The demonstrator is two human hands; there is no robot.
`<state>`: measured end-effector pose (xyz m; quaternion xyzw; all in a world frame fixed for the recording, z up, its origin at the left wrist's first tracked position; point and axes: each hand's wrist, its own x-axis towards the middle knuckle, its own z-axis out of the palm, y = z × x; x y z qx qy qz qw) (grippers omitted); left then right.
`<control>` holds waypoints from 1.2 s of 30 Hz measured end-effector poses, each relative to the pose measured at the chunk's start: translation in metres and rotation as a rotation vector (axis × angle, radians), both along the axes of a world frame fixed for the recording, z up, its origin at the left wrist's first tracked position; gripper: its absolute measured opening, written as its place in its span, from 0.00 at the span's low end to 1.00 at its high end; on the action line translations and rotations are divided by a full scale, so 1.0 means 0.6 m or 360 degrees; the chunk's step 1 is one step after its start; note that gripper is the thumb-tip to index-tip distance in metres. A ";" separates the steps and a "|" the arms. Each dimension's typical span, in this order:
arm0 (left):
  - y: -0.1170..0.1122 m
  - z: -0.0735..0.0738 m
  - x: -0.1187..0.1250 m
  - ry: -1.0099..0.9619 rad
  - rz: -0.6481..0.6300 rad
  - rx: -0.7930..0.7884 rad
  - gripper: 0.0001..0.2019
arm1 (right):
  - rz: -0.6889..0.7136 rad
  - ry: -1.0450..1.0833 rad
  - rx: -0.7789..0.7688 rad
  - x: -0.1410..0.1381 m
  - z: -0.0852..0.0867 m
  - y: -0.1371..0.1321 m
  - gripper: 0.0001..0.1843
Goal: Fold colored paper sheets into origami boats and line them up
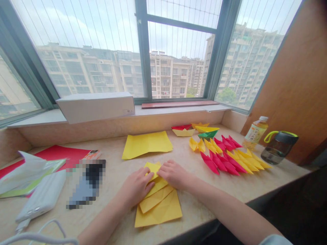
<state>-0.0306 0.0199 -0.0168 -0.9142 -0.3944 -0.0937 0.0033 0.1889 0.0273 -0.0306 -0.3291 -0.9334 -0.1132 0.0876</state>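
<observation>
Yellow paper (159, 185), creased and partly folded, lies on the counter in overlapping layers that fan toward me. My left hand (139, 185) grips its upper left side, thumb and curled fingers on the top layer. At the upper right edge, my right hand (173, 173) has its bent fingers pressed together on the same paper. The fingers hide part of the top folds. Below both hands, a flat creased yellow square (159, 216) shows under the layers. Just beyond lies a separate yellow sheet (148, 144) with slightly raised edges.
Folded paper boats (182, 132) and rows of red (222, 162) and yellow folded pieces (247, 160) stand at right, near a drink bottle (255, 132) and dark cup (279, 148). At left are red paper (63, 154), a white power bank (42, 195) with cable, and a blurred object (88, 183).
</observation>
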 end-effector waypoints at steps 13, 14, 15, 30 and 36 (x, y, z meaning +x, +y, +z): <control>0.010 0.000 -0.028 -0.0212 0.0195 0.0393 0.17 | -0.0146 0.0745 0.0017 -0.006 0.013 -0.018 0.20; 0.010 0.002 -0.032 -0.0265 0.0241 0.0451 0.17 | -0.0174 0.0864 0.0015 -0.005 0.013 -0.018 0.24; 0.011 0.003 -0.035 -0.0324 0.0284 0.0505 0.16 | -0.0203 0.0999 -0.0006 -0.005 0.011 -0.018 0.27; 0.005 0.011 -0.028 -0.0792 0.0333 0.0926 0.14 | -0.0096 0.2030 -0.1035 -0.032 0.014 -0.029 0.16; 0.009 -0.005 -0.024 -0.0765 0.0360 0.0861 0.16 | -0.0071 0.2024 -0.0674 -0.023 0.016 -0.032 0.15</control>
